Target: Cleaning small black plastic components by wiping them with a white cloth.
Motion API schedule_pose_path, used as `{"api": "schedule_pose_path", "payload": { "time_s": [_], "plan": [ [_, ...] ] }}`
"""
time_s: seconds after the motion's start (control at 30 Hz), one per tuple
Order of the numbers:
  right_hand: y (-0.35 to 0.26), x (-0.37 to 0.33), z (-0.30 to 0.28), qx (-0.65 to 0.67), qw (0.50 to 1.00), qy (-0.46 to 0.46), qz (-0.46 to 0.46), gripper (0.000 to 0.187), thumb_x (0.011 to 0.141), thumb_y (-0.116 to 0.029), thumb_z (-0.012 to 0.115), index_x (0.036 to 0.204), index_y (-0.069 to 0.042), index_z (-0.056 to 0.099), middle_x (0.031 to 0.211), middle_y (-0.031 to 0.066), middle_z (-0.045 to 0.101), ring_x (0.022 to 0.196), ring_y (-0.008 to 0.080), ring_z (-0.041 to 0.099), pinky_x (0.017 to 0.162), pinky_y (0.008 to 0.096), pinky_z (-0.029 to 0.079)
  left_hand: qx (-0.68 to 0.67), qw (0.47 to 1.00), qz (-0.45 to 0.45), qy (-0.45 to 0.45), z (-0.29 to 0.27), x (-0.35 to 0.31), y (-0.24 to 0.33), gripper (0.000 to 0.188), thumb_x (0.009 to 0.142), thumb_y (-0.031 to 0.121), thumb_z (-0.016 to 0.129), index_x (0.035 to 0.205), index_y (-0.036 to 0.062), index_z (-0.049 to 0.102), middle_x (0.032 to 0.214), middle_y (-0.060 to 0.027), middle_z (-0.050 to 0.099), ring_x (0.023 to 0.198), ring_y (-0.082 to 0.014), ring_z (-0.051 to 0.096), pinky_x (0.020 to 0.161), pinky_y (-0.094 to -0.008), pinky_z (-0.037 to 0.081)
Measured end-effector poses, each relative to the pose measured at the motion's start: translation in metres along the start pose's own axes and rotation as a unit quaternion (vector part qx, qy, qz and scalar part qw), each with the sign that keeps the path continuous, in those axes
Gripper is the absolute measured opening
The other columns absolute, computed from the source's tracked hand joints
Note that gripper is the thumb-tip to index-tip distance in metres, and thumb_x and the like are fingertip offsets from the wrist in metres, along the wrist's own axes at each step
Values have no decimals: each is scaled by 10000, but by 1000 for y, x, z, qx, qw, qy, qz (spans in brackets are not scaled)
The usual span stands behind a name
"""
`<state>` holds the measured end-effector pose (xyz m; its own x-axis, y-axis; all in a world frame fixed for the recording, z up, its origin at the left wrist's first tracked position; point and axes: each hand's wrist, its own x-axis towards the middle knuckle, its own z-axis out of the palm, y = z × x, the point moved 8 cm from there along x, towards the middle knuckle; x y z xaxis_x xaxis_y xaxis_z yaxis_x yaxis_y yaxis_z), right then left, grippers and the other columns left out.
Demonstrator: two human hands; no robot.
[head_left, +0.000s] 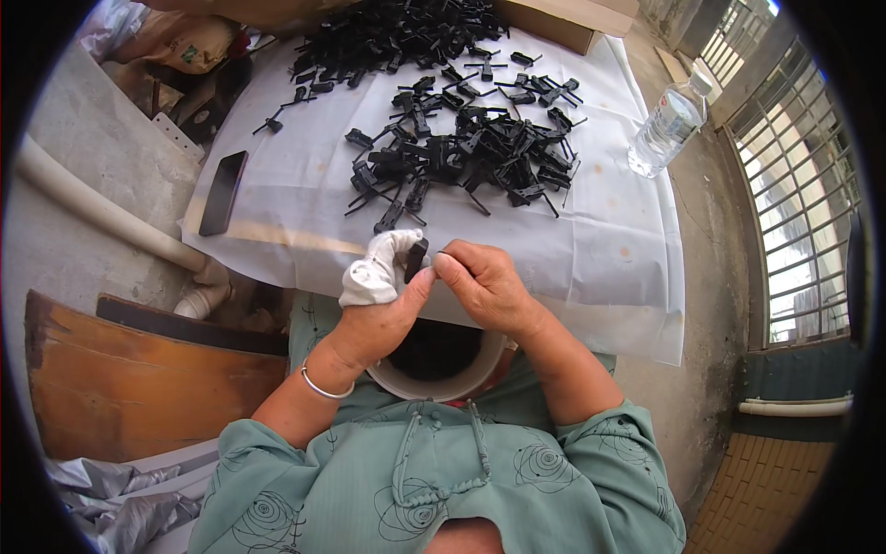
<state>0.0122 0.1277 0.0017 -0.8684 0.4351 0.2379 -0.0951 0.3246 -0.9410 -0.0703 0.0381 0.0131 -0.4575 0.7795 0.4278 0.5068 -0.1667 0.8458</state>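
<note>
My left hand point(386, 300), its fingers covered by white cloth, is closed around a small black plastic part point(417, 260) above the near edge of the table. Close against it, my right hand point(491, 284) is closed, thumb and forefinger pinched together beside the part; what lies in that pinch is too small to make out. Below both hands, between my legs, sits a round pale bucket point(494, 358) with dark contents. Just beyond my fingers a loose pile of similar black parts point(461, 152) with thin arms spreads over the white-covered table point(277, 198).
A larger heap of black parts point(397, 37) lies at the far end, beside a cardboard box point(563, 20). A clear water bottle point(666, 129) stands at the right edge, and a dark phone point(223, 194) rests at the left. Wooden boards point(152, 379) lean lower left.
</note>
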Motion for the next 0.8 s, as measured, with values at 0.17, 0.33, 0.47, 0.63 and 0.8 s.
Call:
{"api": "schedule_pose_path", "payload": {
  "time_s": [0.17,0.33,0.47,0.63,0.8],
  "plan": [
    [-10,-3,-7,-162,985,-7,-67,94,783,-94,648,831,-22,613,619,85,534,540,210,505,528,300,429,-298,927,-225,-46,2,0,-21,284,914,57,466,1192,36,410,880,-30,555,632,-40,433,552,-174,383],
    [-29,-4,-13,-137,974,38,-176,108,755,-72,675,820,-30,599,636,88,552,548,221,523,525,307,431,-163,959,-215,-84,5,-1,-19,330,902,57,408,1230,41,377,845,-22,539,574,-47,422,520,-184,380],
    [-13,-6,-10,-54,996,55,-33,134,785,-59,658,839,-29,539,628,90,532,559,221,512,516,303,411,-274,898,-273,-211,22,-10,-4,371,853,111,458,1208,31,386,831,-20,501,581,-42,410,503,-176,339],
    [-12,-5,-6,-47,997,22,-63,128,863,-123,593,867,-17,522,615,88,501,547,181,443,523,304,395,-293,902,-264,-174,22,-8,-8,309,850,70,463,1151,35,402,821,-9,465,595,-36,398,492,-179,333],
    [-11,-6,3,-60,997,-33,-42,230,919,-203,515,816,1,541,619,80,500,579,136,435,560,297,406,-220,933,-238,-155,17,-4,-10,262,842,8,457,1102,36,437,881,-20,487,700,-66,451,585,-205,395]
  ]
}}
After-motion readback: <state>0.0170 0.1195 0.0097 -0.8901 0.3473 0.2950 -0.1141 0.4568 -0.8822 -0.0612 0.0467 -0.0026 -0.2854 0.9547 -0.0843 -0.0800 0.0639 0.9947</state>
